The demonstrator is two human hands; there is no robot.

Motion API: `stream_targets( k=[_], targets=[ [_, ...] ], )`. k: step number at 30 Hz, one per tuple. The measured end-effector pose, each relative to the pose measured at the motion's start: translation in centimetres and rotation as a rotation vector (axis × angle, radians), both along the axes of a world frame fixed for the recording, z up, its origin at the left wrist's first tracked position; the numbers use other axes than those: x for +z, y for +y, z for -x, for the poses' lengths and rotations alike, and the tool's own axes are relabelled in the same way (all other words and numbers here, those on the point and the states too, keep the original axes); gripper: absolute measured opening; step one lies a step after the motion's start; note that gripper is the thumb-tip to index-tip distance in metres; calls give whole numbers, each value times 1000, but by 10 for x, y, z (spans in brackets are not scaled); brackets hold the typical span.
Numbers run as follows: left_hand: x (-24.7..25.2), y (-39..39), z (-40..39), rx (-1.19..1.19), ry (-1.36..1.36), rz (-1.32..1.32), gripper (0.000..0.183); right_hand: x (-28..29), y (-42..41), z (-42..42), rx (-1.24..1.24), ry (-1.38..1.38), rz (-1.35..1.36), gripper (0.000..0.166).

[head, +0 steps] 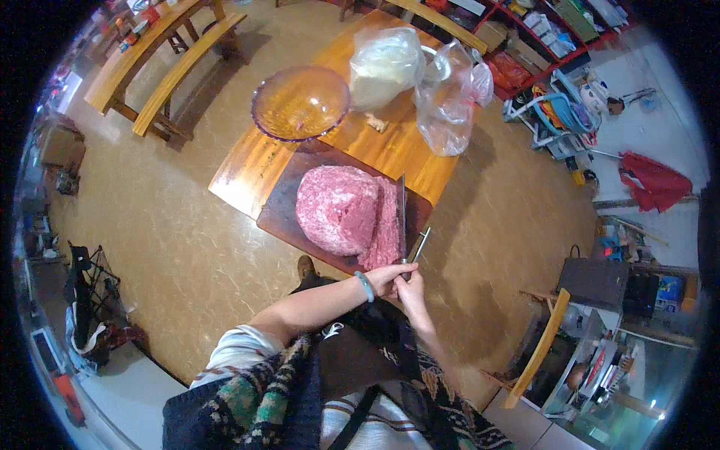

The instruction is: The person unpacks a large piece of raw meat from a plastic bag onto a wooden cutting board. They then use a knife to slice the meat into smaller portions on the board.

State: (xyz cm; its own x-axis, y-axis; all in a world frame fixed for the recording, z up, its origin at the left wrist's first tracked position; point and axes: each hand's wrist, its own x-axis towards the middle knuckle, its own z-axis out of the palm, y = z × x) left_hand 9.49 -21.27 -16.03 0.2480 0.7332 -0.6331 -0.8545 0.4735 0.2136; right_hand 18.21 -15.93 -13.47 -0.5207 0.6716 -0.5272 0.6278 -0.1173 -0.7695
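Observation:
A large mound of pink minced meat [337,211] lies on a dark cutting board [275,211], with a flatter strip of mince along its right side. A knife [403,216], seen nearly edge-on, stands beside that strip. My right hand [412,289] is closed around the handle end of the knife. My left hand [388,278], with a pale bangle at the wrist, overlaps it at the handle; its grip is partly hidden. A slim metal piece [422,244] sticks out past my fingers; what it belongs to is unclear.
On the wooden table [239,177] are an amber glass bowl [301,104], a clear bag with pale contents [385,70], another plastic bag [447,107] and a small tan piece [376,122]. A bench [185,67] stands behind left, a chair [540,349] at right.

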Motion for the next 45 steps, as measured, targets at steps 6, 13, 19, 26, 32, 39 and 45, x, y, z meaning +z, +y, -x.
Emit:
stream_targets(
  k=[6,13,19,26,32,39,45],
  targets=[
    [51,3,-11,402,305,-203,16,68,-24,17,-60,248,-407,25],
    [34,8,2,334,203,-25,16,42,-11,23,84,-132,-379,26],
    [-16,17,-5,393,31,-74,19,30,-12,29,66,-47,-365,25],
    [-3,8,-11,334,94,19,21,30,-13,26,73,-72,-334,28],
    [0,10,-14,346,165,-43,21,27,-13,13,65,-13,-339,28],
    [21,6,-13,342,303,-119,18,44,-20,15,48,-2,-425,28],
    [35,5,-12,360,454,-59,18,41,-19,10,43,78,-410,30]
  ],
)
